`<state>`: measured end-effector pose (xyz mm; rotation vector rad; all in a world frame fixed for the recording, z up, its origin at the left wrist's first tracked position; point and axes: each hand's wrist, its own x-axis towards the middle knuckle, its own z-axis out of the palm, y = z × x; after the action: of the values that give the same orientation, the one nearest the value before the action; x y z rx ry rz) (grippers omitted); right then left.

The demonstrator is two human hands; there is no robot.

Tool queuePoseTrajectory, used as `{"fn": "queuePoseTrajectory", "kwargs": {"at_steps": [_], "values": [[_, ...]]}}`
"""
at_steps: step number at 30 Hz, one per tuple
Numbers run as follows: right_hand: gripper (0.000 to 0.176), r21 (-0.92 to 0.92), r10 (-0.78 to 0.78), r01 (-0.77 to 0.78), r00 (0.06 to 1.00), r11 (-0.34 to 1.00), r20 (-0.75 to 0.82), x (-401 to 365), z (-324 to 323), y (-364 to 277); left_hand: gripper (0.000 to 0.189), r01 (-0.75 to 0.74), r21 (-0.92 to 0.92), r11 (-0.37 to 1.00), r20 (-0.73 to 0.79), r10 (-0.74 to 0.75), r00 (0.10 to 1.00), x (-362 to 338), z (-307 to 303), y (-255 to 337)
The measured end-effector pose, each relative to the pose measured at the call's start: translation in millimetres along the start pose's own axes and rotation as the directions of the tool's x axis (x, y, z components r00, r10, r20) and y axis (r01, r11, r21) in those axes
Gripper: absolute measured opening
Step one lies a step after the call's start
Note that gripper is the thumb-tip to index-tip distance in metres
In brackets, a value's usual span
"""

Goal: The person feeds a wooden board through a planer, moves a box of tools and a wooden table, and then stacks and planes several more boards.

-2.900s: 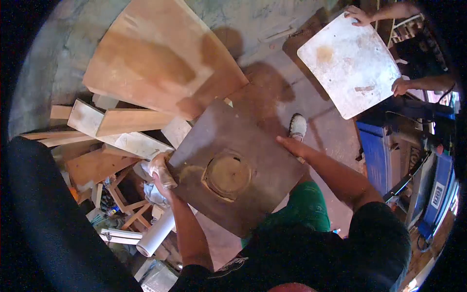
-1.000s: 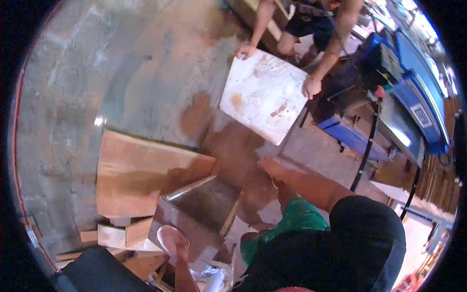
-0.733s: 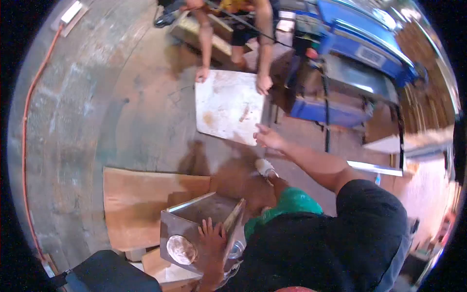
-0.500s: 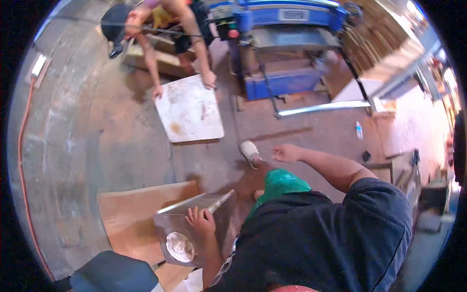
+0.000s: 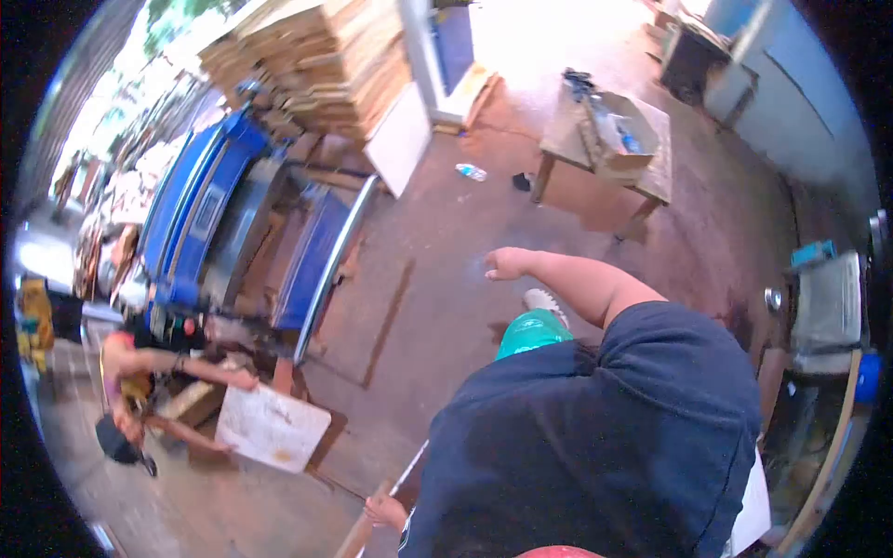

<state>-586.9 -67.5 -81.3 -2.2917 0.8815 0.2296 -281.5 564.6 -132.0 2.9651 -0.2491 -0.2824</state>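
Note:
My right hand hangs in the air over the floor, ahead of my body, its fingers loosely bent and no object visible in them. Low in the view, my left hand has its fingers over the edge of a wooden piece, close to my shirt. Most of that piece is hidden by my body and the bottom of the view.
At left a co-worker holds a stained white board beside a blue machine. Stacked planks stand behind. Ahead are a plastic bottle and a low table bearing a cardboard box.
My view has swung right, so the co-worker and machine now appear further left and the low table shows. My left hand, earlier spread on a brown wooden box, now appears at a wooden edge.

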Motion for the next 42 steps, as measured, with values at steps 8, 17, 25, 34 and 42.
{"fn": "queuePoseTrajectory", "kwargs": {"at_steps": [8,17,25,34,42], "values": [[0.043,0.018,0.363,-0.364,0.931,0.931,0.037,-132,-22,330,0.043,-0.195,-0.48,0.855,0.558,0.47,0.684,-26,142,230],[0.039,0.248,0.684,-0.662,0.73,0.707,0.001,-251,-59,491,0.042,-0.387,-0.547,0.742,0.59,0.67,0.45,-168,114,569],[0.048,0.461,0.692,-0.58,0.713,0.672,-0.112,-259,-101,457,0.04,-0.467,-0.315,0.826,0.76,0.514,0.398,-105,202,629],[0.037,0.762,0.796,-0.382,0.54,0.523,-0.275,-273,-191,581,0.038,-0.551,-0.482,0.681,0.672,0.691,0.266,-161,217,874],[0.068,0.685,0.696,-0.454,0.71,0.569,-0.107,-148,-207,764,0.048,-0.556,-0.544,0.628,0.566,0.764,0.309,-286,319,1044]]}}
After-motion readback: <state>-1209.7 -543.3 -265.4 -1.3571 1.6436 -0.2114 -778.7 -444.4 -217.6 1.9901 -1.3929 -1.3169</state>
